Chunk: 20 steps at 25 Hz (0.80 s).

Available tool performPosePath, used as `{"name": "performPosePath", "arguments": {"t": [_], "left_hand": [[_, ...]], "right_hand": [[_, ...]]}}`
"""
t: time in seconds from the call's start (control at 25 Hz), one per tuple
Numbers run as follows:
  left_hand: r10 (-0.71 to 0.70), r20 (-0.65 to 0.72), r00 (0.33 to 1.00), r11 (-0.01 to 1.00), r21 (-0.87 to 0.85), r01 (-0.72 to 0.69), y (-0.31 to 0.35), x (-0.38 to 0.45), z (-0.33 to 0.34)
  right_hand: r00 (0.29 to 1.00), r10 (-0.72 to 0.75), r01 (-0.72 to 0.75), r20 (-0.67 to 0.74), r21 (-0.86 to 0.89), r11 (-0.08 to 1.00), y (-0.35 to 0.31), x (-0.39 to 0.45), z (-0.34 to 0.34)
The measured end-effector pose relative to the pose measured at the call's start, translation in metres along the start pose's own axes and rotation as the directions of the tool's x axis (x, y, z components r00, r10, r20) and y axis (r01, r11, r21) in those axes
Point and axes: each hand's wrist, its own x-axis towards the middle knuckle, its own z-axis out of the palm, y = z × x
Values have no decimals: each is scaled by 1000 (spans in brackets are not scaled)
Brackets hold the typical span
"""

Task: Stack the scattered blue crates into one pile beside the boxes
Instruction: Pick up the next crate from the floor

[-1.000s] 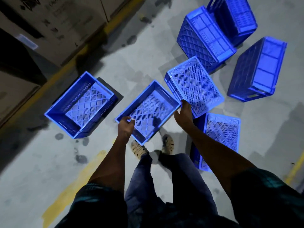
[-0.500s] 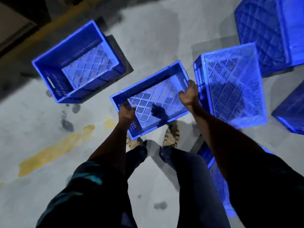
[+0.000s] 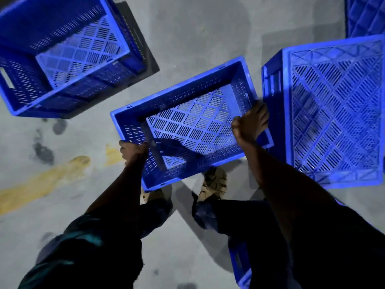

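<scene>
I hold a blue slatted crate, open side up, above the grey floor in front of my feet. My left hand grips its near left rim. My right hand grips its right rim. An upright blue crate stands on the floor at the upper left. An overturned blue crate lies bottom up just right of the held one. Another blue crate shows at the top right corner, and part of one lies behind my right leg.
Worn yellow floor paint runs along the left. Dark stains mark the concrete near it. My sandalled feet stand under the held crate. The boxes are out of view.
The view has dropped and closed in on the floor, so the crates look larger. The held crate stays in both hands, near the upright crate at the left. The boxes have left the view.
</scene>
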Motion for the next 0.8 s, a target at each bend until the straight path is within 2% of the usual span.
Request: {"name": "performPosePath", "arguments": {"t": [0.12,0.24,0.36,0.52,0.6,0.68,0.8], "left_hand": [[-59,10,998,997,-39,60,-3,15,11],[-84,59,995,988,-125,91,-4,25,2],[-113,193,975,934,-314,170,-13,21,-24],[-68,284,957,913,-369,174,-28,-4,-56],[-85,254,963,914,-366,177,-37,-24,-76],[-112,161,981,953,-262,152,-43,-50,-105],[-68,117,991,930,-353,106,-49,-89,-159]], "right_hand": [[994,97,-94,-52,56,994,-9,11,10],[986,165,-162,-37,74,984,-16,19,0],[988,149,-151,30,83,985,-13,16,-23],[993,109,-114,50,92,989,-13,0,-69],[993,96,-104,73,112,988,-18,-15,-99],[993,76,-87,85,134,987,-26,-35,-133],[995,36,-51,97,162,985,-44,-73,-192]]}}
